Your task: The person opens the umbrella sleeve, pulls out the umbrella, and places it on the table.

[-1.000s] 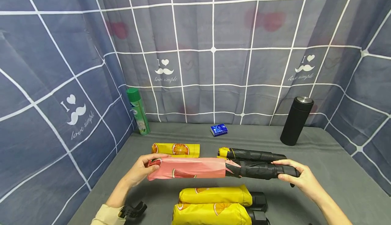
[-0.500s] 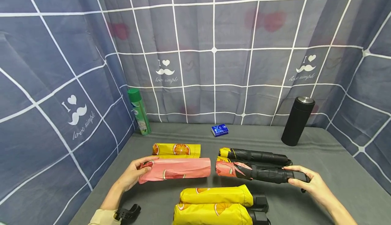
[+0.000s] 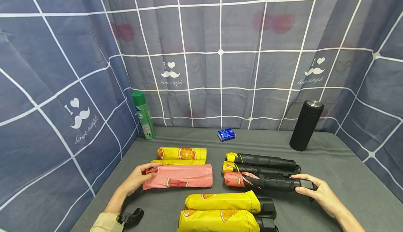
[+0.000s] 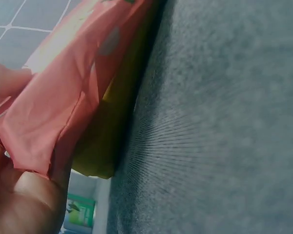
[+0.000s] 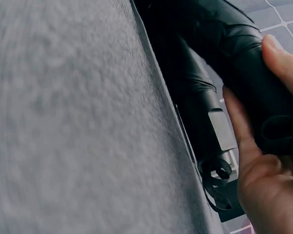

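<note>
A pink umbrella sleeve [image 3: 192, 176] with watermelon prints is pinched at its left end by my left hand [image 3: 137, 178], thumb on top. In the left wrist view the sleeve [image 4: 53, 112] slants over the grey cloth beside a yellow sleeve [image 4: 102, 136]. To the right, my right hand [image 3: 321, 191] grips the handle end of a folded umbrella [image 3: 274, 183], black with a pink tip. In the right wrist view, fingers and thumb wrap this black umbrella [image 5: 239, 63], with another black umbrella [image 5: 195, 102] lying behind it. A gap separates sleeve and umbrella.
Behind lie yellow orange-print sleeves [image 3: 195, 153] and black umbrellas with yellow tips [image 3: 264, 160]. In front are two yellow sleeved umbrellas [image 3: 223, 202]. Along the back stand a green spray can [image 3: 145, 118], a small blue packet [image 3: 226, 134] and a black bottle [image 3: 306, 127].
The umbrella has come out of the pink sleeve, my hands moving apart. Both have since lowered toward the table, the sleeve in front of the yellow ones, the umbrella in front of the black ones.
</note>
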Tool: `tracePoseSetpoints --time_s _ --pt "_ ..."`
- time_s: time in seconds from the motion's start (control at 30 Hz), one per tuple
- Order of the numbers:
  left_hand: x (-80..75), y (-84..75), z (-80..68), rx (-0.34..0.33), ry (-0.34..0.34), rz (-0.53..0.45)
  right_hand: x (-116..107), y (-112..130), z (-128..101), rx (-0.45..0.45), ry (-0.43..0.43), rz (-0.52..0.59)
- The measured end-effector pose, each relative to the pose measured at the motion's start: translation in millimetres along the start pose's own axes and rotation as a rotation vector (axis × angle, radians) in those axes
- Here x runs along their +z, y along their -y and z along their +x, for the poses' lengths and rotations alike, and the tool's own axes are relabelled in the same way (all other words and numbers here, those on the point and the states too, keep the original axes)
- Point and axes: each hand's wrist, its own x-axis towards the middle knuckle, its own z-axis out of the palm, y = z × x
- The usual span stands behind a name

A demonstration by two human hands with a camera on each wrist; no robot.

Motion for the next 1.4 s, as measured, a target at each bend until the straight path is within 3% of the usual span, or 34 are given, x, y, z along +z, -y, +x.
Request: tracePoseSetpoints --time_s 0.27,0.4,0.53,0.63,0.83,0.93,1.03,1.1,1.2,1.4 --pt "-5.1 0.7 4.7 0.039 -0.049 0.124 6 -3 3 0.040 0.017 0.011" --pt "-6.6 5.0 5.0 0.106 -0.051 0.143 9 -4 5 0.046 0.027 0.001" --pt "-7.1 7.7 5.1 0.160 -0.091 0.203 12 -3 7 0.008 0.030 -0.071" --pt "-7.4 6.0 4.6 0.156 -0.109 0.244 14 -2 8 -0.017 0.006 -0.169" --pt "-8.5 -7.2 2.5 0.149 -0.116 0.344 18 0 9 -0.201 -0.086 -0.441" --pt "-5.6 -23.0 3.3 0.165 -0.134 0.447 20 1 11 -0.296 -0.116 -0.494" --pt "3.1 -43.9 6.6 0.194 -0.145 0.483 19 3 13 -0.343 -0.119 -0.513" --pt "12.9 -56.6 9.1 0.219 -0.113 0.454 19 4 14 -0.357 -0.115 -0.522" --pt "31.4 -68.4 13.9 0.259 -0.012 0.388 17 8 14 -0.368 -0.108 -0.514" --pt "72.7 -77.2 20.5 0.232 0.217 0.313 23 28 14 -0.386 -0.074 -0.361"
